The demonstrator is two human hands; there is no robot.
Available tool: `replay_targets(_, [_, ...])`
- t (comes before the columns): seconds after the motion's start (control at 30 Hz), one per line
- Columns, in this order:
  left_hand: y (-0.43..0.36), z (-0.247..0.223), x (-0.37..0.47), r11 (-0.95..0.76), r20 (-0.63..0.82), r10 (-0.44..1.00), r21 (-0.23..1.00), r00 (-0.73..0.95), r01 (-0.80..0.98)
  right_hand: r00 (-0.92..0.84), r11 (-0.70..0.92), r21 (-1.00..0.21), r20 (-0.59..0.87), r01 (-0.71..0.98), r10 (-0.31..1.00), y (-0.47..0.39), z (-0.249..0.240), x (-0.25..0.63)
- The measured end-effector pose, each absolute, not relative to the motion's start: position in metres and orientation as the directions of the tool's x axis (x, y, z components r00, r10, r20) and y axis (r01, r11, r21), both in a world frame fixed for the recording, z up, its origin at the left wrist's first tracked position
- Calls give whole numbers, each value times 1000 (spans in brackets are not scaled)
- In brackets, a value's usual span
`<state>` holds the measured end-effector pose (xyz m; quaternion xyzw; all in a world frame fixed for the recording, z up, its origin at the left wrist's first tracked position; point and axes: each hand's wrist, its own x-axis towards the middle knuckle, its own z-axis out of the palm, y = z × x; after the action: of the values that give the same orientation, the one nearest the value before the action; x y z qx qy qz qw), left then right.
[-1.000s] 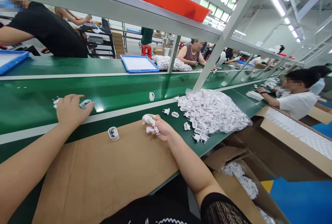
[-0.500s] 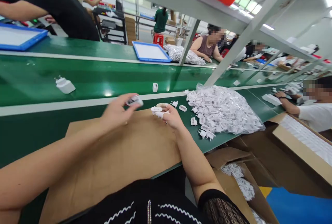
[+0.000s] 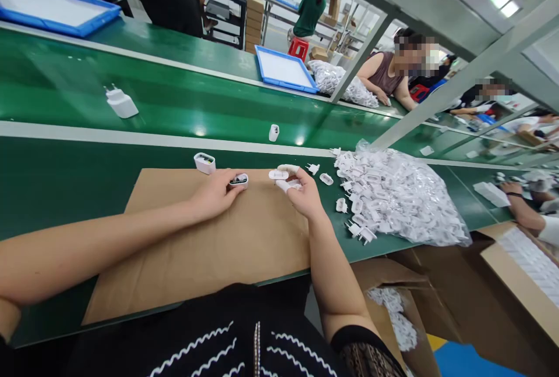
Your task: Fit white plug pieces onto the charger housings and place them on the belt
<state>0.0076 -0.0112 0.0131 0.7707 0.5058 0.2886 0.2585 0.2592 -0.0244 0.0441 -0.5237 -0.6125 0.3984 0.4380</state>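
My left hand (image 3: 215,195) is closed around a white charger housing (image 3: 239,180), its open end showing dark parts inside. That hand rests on the brown cardboard sheet (image 3: 209,249). My right hand (image 3: 303,191), with white covers on some fingertips, pinches a white plug cap (image 3: 278,174) by its end. Another white piece lies in those fingers, partly hidden. The two hands are a short way apart. Just behind my left hand, a second open charger housing (image 3: 204,163) stands on the green bench.
Several loose plug caps (image 3: 341,205) lie right of my right hand, beside a clear bag of plug caps (image 3: 393,196). On the green belt are a small housing (image 3: 273,132) and a pronged charger (image 3: 121,102). Co-workers sit across and at right; an open carton (image 3: 519,260) stands low right.
My left hand has come down to the cardboard with a housing in it. The second housing behind it now shows. My right hand still holds the plug cap. The view has shifted.
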Motion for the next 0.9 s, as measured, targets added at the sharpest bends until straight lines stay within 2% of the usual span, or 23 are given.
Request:
replay_targets(0.07, [-14,14,12,-333,166,934,724,316,604,-100,168,-847,136,504,986,-29,46,259])
replay_targets(0.17, [-17,11,24,-343,180,927,762,329,549,-134,205,-625,159,754,978,-34,49,257])
replay_targets(0.3, [-17,5,33,-386,241,913,768,329,510,-187,280,-401,254,873,949,-34,46,253])
replay_targets(0.37, [-16,3,33,-388,251,914,772,320,503,-218,300,-333,262,894,940,-33,43,253])
replay_targets(0.43, [-14,1,32,-380,245,916,784,318,491,-251,313,-359,208,880,945,-31,41,255])
replay_targets(0.57, [-14,0,29,-378,246,915,801,321,464,-289,273,-629,81,728,954,-28,43,265])
replay_targets(0.67, [-14,0,29,-375,244,915,811,322,449,-151,155,-769,77,620,986,-26,46,268])
replay_targets(0.77, [-15,0,29,-363,238,919,820,314,443,21,-16,-783,-4,622,1000,-26,46,262])
replay_targets(0.9, [-14,-2,29,-360,236,920,827,314,432,64,-105,-656,-86,748,994,-26,42,246])
